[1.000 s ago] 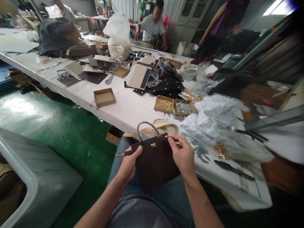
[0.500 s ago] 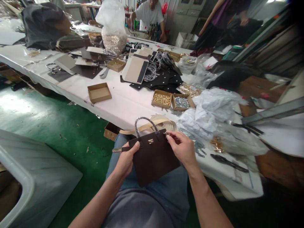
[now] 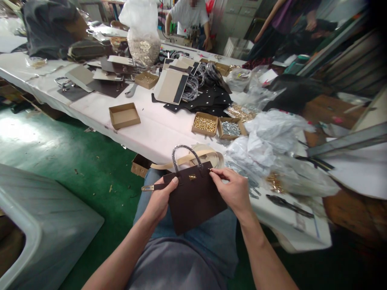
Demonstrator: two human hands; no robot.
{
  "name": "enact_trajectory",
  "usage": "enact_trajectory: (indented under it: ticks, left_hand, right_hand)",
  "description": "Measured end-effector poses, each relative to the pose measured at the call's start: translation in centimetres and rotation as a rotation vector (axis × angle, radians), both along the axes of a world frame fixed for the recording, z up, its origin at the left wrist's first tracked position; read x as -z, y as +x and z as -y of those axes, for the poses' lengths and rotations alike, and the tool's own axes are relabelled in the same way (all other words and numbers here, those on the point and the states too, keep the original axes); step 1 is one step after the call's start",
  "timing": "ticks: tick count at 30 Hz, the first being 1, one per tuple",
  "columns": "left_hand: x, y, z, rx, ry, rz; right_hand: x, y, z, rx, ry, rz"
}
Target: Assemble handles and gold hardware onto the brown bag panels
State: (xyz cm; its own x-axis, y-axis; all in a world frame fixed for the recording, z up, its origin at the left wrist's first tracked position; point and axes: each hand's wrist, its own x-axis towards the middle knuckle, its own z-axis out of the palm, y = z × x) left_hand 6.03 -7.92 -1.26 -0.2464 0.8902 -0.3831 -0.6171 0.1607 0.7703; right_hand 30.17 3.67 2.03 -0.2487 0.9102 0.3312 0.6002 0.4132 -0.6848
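A dark brown handbag panel (image 3: 195,201) with a plastic-wrapped handle (image 3: 186,147) lies tilted over my lap. My left hand (image 3: 163,195) grips its left edge, thumb on the front near the handle's base. A strap with a metal end plate (image 3: 148,188) sticks out to the left from that hand. At the panel's upper right corner, my right hand (image 3: 231,185) pinches a small gold-coloured metal piece (image 3: 209,170); the fingers hide most of it. A gold-coloured clasp (image 3: 192,177) sits at the top middle of the panel, between the handle's bases.
On the white-covered table, boxes of gold rivets (image 3: 204,124) and silver rings (image 3: 230,128) stand beyond the bag. An open cardboard box (image 3: 124,116) is left of them. Plastic bags (image 3: 269,129) and a black tool (image 3: 290,206) lie right. A large bin (image 3: 60,225) stands at left; two people are behind.
My right fingers have shifted slightly at the panel's corner, still pinching the small metal piece. The clasp at the top middle looks turned. My left hand keeps its grip.
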Motion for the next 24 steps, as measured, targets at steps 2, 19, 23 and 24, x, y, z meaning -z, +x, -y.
enact_trajectory:
  ticks: [2, 19, 23, 24]
  left_hand:
    - [-0.1, 0.0, -0.1, 0.003, -0.001, -0.007]
    - [-1.1, -0.3, -0.5, 0.097, 0.091, -0.228]
    - [-0.8, -0.3, -0.3, 0.090, 0.087, -0.231]
    - [-0.8, -0.2, -0.2, 0.092, 0.088, -0.233]
  right_hand:
    - [0.4, 0.0, 0.0, 0.037, -0.026, -0.015]
    - [0.7, -0.4, -0.5, 0.006, 0.084, 0.243]
    - [0.6, 0.3, -1.3, -0.051, 0.037, 0.187]
    - [0.6, 0.4, -1.4, -0.063, 0.029, 0.184]
